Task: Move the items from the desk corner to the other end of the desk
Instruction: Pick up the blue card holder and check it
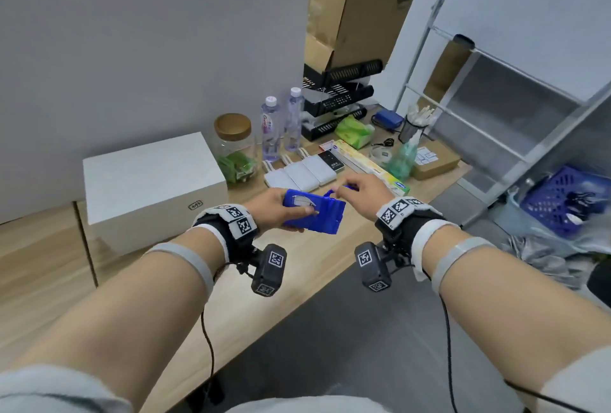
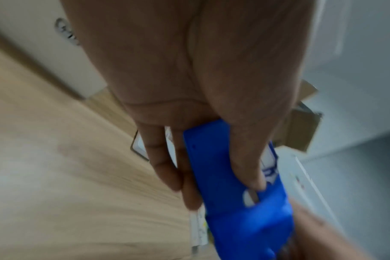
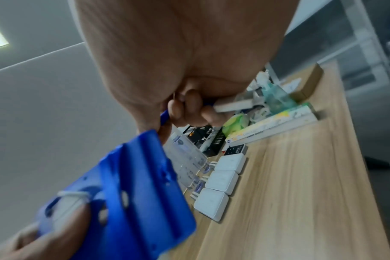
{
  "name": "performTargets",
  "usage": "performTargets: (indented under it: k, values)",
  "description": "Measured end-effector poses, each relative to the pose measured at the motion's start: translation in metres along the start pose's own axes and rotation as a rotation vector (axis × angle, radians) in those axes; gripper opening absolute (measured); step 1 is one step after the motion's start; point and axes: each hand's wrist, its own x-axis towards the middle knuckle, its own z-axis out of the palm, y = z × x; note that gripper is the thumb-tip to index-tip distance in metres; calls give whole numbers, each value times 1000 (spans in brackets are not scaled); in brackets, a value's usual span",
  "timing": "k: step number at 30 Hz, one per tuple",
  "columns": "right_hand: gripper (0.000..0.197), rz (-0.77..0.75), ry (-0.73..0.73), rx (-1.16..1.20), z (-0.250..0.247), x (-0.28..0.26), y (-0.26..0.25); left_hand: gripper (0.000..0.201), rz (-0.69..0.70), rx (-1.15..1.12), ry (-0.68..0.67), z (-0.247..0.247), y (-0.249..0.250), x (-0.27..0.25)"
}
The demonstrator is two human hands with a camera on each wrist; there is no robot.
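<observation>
Head view, left to right: white box sits on the surface; left hand grips the blue pouch aloft, fingers wrapped beneath for support, while right hand pinches its strap, likely steadying it for carrying.
</observation>
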Motion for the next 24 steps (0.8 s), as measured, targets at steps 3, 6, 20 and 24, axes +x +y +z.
performTargets:
  k: [3, 6, 20, 24]
  values:
    - [27, 114, -61, 266, 9, 14, 16, 19, -43, -361, -21, 5, 2, 8]
    - [25, 294, -133, 575, 21, 23, 22, 13, -36, -593, 112, 14, 6, 27]
    - [25, 321, -576, 695, 9, 126, 48, 16, 44, 235, 695, 31, 12, 129]
    - [28, 450, -751, 900, -2, 148, 59, 37, 42, 435, 672, 40, 13, 139]
